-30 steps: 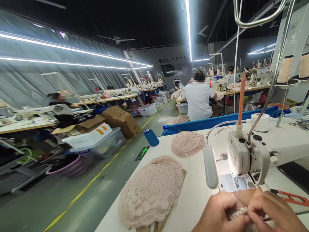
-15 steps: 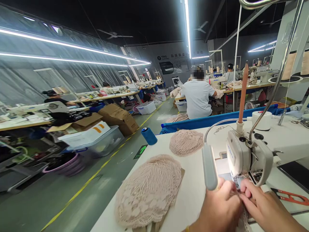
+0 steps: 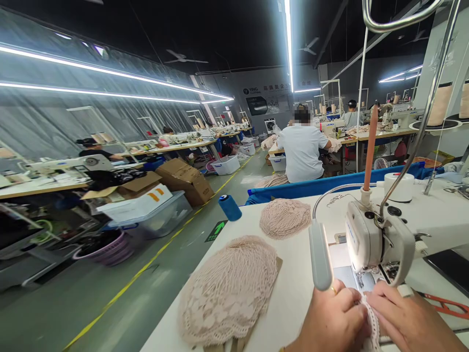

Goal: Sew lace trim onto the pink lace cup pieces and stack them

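Observation:
In front of the sewing machine (image 3: 366,237) both hands meet at a strip of pale lace trim (image 3: 373,320). My left hand (image 3: 335,315) has its fingers curled in and pinches the lace from the left. My right hand (image 3: 399,313) closes on the same lace from the right, with a white band on one finger. The fingertips lie just on the near side of the presser foot and are partly hidden. A lit grey lamp (image 3: 321,256) hangs above my left hand. Left of the hands lies a large stack of beige lace pieces (image 3: 229,291).
A smaller lace stack (image 3: 285,218) lies farther back, near a blue thread cone (image 3: 230,207) at the table's edge. Orange-handled thread snips (image 3: 449,305) lie to the right of my right hand. A person in a white shirt (image 3: 302,151) sits ahead.
My hands have drawn slightly back toward me from the presser foot, and more of the lace edge shows between them. The head view has shifted a little.

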A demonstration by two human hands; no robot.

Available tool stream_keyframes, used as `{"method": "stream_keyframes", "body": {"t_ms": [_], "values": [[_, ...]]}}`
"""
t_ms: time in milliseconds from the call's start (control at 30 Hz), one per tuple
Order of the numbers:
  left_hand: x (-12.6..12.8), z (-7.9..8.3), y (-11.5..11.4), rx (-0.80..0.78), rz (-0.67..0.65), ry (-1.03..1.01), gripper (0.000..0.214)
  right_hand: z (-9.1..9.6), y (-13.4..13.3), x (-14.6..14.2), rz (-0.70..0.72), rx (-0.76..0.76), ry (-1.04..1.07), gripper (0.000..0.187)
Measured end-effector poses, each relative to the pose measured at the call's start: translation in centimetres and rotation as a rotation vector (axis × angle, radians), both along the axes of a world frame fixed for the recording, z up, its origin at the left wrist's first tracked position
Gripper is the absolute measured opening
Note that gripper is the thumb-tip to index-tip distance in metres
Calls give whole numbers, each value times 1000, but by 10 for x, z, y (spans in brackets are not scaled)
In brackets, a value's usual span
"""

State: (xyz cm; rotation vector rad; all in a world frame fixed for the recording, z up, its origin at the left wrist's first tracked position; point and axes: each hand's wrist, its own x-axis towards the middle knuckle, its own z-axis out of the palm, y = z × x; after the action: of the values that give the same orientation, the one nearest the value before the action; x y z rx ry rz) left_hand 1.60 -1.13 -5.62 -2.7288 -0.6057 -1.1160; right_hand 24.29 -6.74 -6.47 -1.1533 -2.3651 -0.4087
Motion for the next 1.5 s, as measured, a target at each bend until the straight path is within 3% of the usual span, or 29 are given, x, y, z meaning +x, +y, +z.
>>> {"method": "stream_keyframes", "body": {"t_ms": [400,800,1000,1233,1400,1500], "values": [[1,0,7,53,29,-3,13,-12,12,12,-24,177,-76,36],[3,-1,9,19,39,23,13,-12,15,10,-71,200,-126,47],[1,-3,8,24,39,21,13,-18,13,12,-50,123,-168,46],[-1,-6,9,15,42,43,14,-20,8,5,-214,-17,-106,31],[-2,-4,11,8,20,12,20,-16,10,14,-115,73,-186,37],[-6,-6,8,-33,-5,26,36,-6,9,17,-45,129,-169,45]]}}
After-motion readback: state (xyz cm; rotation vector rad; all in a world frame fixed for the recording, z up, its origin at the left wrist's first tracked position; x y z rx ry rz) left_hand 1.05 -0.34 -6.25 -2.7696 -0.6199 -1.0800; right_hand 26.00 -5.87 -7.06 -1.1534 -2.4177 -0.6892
